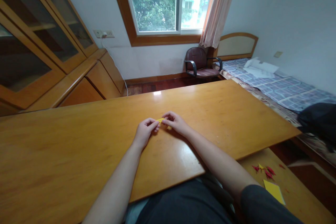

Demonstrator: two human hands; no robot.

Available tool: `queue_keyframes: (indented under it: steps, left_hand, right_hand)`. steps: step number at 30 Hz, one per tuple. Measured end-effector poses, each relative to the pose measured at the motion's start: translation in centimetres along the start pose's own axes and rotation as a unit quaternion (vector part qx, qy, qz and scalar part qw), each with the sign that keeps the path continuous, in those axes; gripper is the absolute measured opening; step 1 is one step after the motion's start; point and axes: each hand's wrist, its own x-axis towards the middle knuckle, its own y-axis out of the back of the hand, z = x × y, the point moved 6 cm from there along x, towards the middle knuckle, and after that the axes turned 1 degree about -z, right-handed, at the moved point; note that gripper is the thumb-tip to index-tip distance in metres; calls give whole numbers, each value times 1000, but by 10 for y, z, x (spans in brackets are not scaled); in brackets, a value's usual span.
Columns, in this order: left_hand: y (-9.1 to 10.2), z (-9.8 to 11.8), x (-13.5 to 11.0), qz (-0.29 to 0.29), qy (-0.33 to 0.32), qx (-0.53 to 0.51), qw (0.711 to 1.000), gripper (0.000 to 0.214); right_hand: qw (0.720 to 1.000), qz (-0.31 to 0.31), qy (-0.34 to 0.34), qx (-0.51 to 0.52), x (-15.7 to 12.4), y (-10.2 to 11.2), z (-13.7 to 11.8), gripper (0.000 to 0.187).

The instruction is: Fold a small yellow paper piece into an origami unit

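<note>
A small yellow piece of paper point(160, 120) is pinched between both my hands just above the wooden table point(78, 147). My left hand point(145, 131) grips its left end with curled fingers. My right hand point(174, 121) holds its right end, fingers pressed together. Most of the paper is hidden by my fingertips.
A lower wooden surface point(294, 189) at my right carries a yellow paper sheet point(274, 191) and several small red folded pieces point(265, 171). A bed point(275, 84) runs along the right wall, a dark chair point(201, 63) stands under the window, and glass-door cabinets point(47, 52) line the left.
</note>
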Motion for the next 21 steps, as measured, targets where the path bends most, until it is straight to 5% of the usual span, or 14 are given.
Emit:
queue_keyframes:
  steps: [21]
  left_hand:
    - [-5,0,0,-14,15,-6,1000,32]
  right_hand:
    - [1000,17,-3,8,0,-1,-2,34]
